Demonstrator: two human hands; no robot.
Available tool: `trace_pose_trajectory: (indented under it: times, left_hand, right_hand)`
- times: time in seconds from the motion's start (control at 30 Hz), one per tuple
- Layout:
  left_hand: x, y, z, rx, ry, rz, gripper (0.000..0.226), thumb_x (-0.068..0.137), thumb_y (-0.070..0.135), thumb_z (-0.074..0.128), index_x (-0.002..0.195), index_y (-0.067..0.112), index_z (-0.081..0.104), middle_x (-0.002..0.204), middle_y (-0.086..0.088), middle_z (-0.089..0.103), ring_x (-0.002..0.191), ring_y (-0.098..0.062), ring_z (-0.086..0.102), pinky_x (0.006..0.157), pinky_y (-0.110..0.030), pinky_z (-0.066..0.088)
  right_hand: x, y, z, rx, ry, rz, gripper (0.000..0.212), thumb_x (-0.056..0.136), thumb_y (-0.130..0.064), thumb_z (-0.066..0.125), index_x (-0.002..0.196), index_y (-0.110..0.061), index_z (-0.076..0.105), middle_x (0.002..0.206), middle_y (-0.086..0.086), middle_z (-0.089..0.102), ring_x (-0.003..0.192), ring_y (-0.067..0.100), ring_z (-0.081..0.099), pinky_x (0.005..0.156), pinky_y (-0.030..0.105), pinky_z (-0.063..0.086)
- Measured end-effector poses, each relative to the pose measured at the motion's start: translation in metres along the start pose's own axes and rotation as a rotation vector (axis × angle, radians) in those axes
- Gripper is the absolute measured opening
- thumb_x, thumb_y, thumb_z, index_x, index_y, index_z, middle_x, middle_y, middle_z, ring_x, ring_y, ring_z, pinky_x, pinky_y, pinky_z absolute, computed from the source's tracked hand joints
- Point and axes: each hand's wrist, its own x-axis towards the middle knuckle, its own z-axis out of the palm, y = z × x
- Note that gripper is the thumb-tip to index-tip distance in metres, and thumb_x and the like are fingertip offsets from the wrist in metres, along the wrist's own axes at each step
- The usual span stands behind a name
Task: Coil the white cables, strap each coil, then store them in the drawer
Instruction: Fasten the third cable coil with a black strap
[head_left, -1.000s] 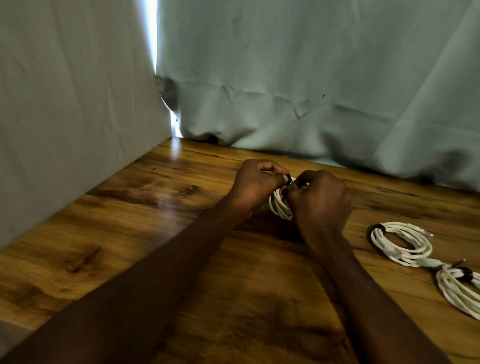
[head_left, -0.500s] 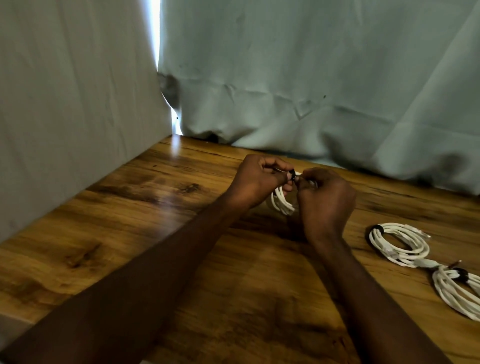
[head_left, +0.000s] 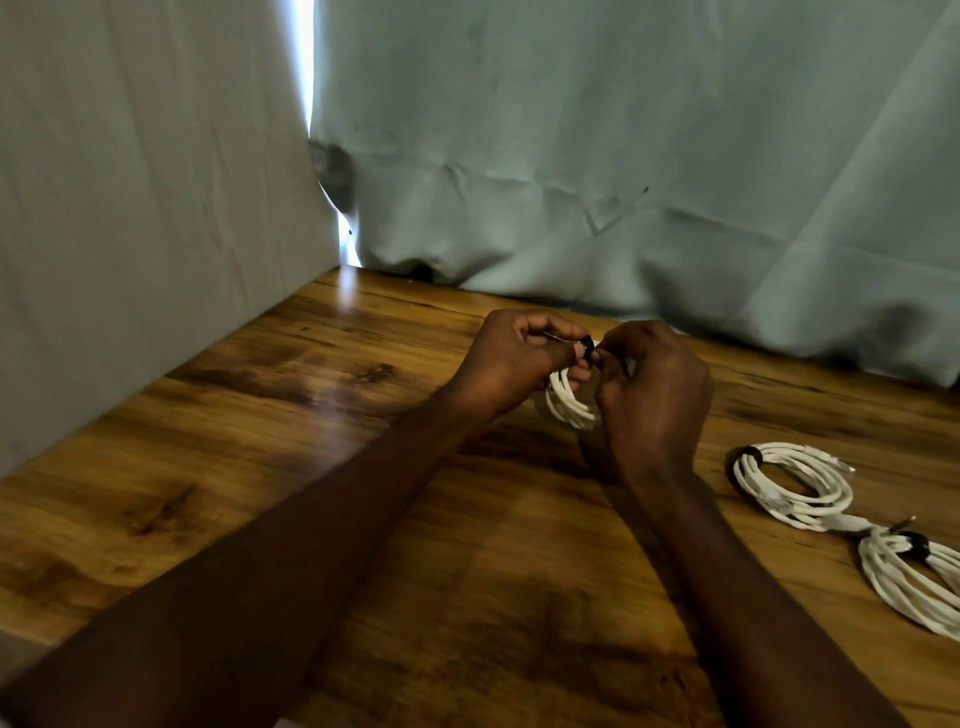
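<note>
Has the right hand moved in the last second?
Yes, slightly: the right hand has drifted right, toward the strapped coil on the table, which has not moved. It still pinches the strap.

Two strapped coils (head_left: 795, 486) lie right of hands (head_left: 582, 374), seemingly touching.

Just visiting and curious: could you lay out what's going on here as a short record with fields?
surface: wooden table, cloth backdrop behind
left hand: pinching the black strap
right hand: also at the strap, gripping the coil
coil in hands: white cable, held just above the table
finished coil: on the table at right, black strap on
second finished coil: nearer the right edge, strapped, partly cut off
drawer: not in view
</note>
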Motion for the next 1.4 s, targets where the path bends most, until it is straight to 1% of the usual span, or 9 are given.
trace_pose_trajectory:
  times: [0.1, 0.23, 0.4, 0.57, 0.7, 0.83, 1.03, 1.17, 1.4]
  left_hand:
    - [-0.001, 0.005, 0.001, -0.084, 0.035, -0.057, 0.025, 0.091, -0.009, 0.066, 0.116, -0.011, 0.067, 0.100, -0.029, 0.074, 0.072, -0.022, 0.076, 0.071, -0.030, 0.063]
    - [-0.003, 0.009, 0.002, -0.142, 0.038, -0.086, 0.027, 0.092, -0.008, 0.065, 0.118, -0.013, 0.065, 0.104, -0.032, 0.072, 0.072, -0.022, 0.075, 0.069, -0.028, 0.062]
    - [-0.004, 0.008, 0.000, -0.082, 0.028, -0.103, 0.024, 0.092, -0.004, 0.067, 0.115, -0.006, 0.069, 0.099, -0.026, 0.075, 0.079, -0.025, 0.076, 0.077, -0.033, 0.063]
    - [-0.006, 0.008, -0.001, -0.060, 0.019, -0.105, 0.023, 0.091, -0.005, 0.068, 0.114, -0.006, 0.069, 0.096, -0.026, 0.075, 0.080, -0.027, 0.076, 0.076, -0.035, 0.064]
    - [-0.009, 0.009, -0.003, -0.042, -0.040, -0.090, 0.024, 0.091, -0.008, 0.067, 0.115, -0.012, 0.066, 0.093, -0.026, 0.075, 0.073, -0.023, 0.076, 0.065, -0.029, 0.060]
    - [-0.008, 0.010, -0.005, -0.053, -0.053, -0.078, 0.024, 0.091, -0.008, 0.067, 0.115, -0.011, 0.066, 0.093, -0.025, 0.075, 0.074, -0.024, 0.076, 0.068, -0.032, 0.063]
    - [-0.003, 0.011, -0.005, -0.133, 0.025, -0.100, 0.021, 0.090, -0.009, 0.066, 0.111, -0.007, 0.068, 0.095, -0.029, 0.074, 0.072, -0.025, 0.076, 0.074, -0.035, 0.064]
    - [-0.002, 0.011, -0.006, -0.152, 0.020, -0.110, 0.022, 0.090, -0.011, 0.064, 0.112, -0.010, 0.066, 0.096, -0.029, 0.073, 0.071, -0.024, 0.076, 0.069, -0.033, 0.063]
    - [-0.005, 0.012, -0.006, -0.090, -0.020, -0.080, 0.025, 0.090, -0.010, 0.065, 0.115, -0.012, 0.065, 0.104, -0.034, 0.071, 0.074, -0.026, 0.076, 0.072, -0.034, 0.064]
  right_hand:
    - [0.002, 0.000, 0.007, 0.098, 0.084, 0.089, 0.024, 0.085, -0.003, 0.072, 0.105, -0.015, 0.075, 0.103, 0.001, 0.072, 0.092, 0.017, 0.065, 0.075, 0.021, 0.037]
    - [0.006, 0.006, 0.015, 0.381, 0.078, 0.244, 0.023, 0.081, -0.003, 0.077, 0.097, -0.019, 0.077, 0.093, -0.007, 0.074, 0.088, 0.012, 0.070, 0.076, 0.019, 0.050]
    - [0.008, 0.002, 0.019, 1.027, -0.063, 0.647, 0.020, 0.089, 0.010, 0.067, 0.093, -0.009, 0.075, 0.089, 0.012, 0.076, 0.077, 0.025, 0.073, 0.074, 0.038, 0.062]
    - [0.010, 0.004, 0.016, 1.175, -0.177, 0.819, 0.023, 0.092, 0.012, 0.060, 0.090, -0.006, 0.073, 0.088, 0.021, 0.073, 0.072, 0.032, 0.069, 0.079, 0.047, 0.060]
    - [0.010, 0.011, 0.013, 1.157, -0.250, 0.846, 0.025, 0.091, 0.013, 0.060, 0.085, -0.008, 0.073, 0.090, 0.020, 0.074, 0.077, 0.035, 0.071, 0.080, 0.049, 0.061]
    - [0.010, 0.010, 0.013, 1.201, -0.253, 0.836, 0.020, 0.090, 0.012, 0.062, 0.089, -0.005, 0.073, 0.085, 0.020, 0.071, 0.061, 0.026, 0.068, 0.052, 0.029, 0.056]
    - [0.014, 0.011, 0.015, 1.237, -0.277, 0.722, 0.023, 0.089, 0.007, 0.063, 0.109, 0.005, 0.074, 0.111, 0.030, 0.073, 0.097, 0.039, 0.070, 0.095, 0.048, 0.057]
    - [0.012, 0.005, 0.016, 1.214, -0.222, 0.710, 0.017, 0.088, 0.008, 0.065, 0.102, 0.004, 0.074, 0.097, 0.023, 0.075, 0.083, 0.031, 0.072, 0.081, 0.039, 0.061]
    - [0.008, 0.005, 0.016, 1.205, -0.192, 0.677, 0.016, 0.086, 0.008, 0.067, 0.098, 0.000, 0.075, 0.095, 0.024, 0.074, 0.081, 0.034, 0.071, 0.078, 0.042, 0.059]
